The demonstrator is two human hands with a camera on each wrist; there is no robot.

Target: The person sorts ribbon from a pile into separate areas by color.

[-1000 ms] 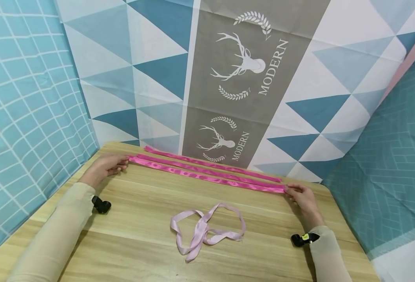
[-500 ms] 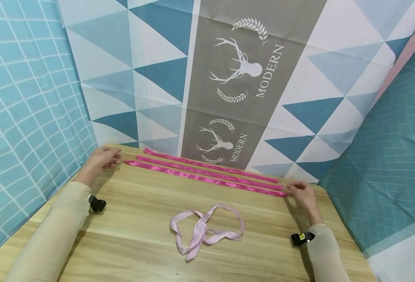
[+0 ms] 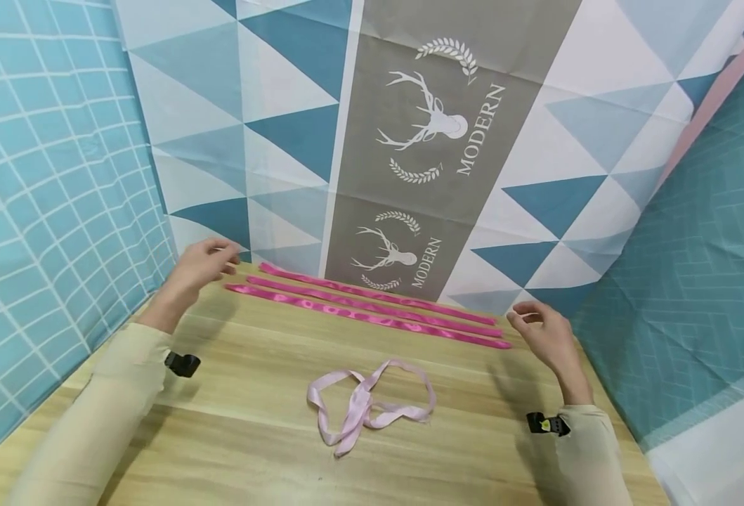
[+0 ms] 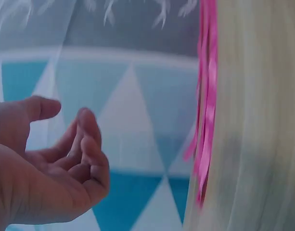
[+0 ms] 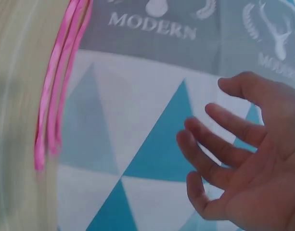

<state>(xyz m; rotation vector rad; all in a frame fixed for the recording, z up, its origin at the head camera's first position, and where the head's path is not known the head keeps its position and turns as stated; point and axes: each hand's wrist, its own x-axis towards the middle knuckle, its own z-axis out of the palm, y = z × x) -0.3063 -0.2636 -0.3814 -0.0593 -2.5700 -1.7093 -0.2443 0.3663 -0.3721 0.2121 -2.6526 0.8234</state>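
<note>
Three hot-pink satin ribbons lie roughly side by side along the back of the table in the head view: a front ribbon (image 3: 365,318), a middle ribbon (image 3: 372,306) and a back ribbon (image 3: 372,292). Raised near their left ends, my left hand (image 3: 199,267) holds nothing, its fingers loosely bent; in the left wrist view the hand (image 4: 65,168) is apart from the ribbons. My right hand (image 3: 545,334) hovers just past their right ends, also holding nothing. The right wrist view shows this hand (image 5: 248,154) with fingers spread and slightly bent.
A pale pink ribbon (image 3: 359,404) lies in loose loops on the wooden table (image 3: 245,422), nearer the front. A patterned curtain (image 3: 283,140) stands behind the table's back edge. Blue tiled cloth (image 3: 49,176) bounds the left, teal cloth (image 3: 694,281) the right.
Both hands held the front ribbon's ends at first. It came down slightly forward, apart from the middle ribbon. Both hands have let go and lifted off the table.
</note>
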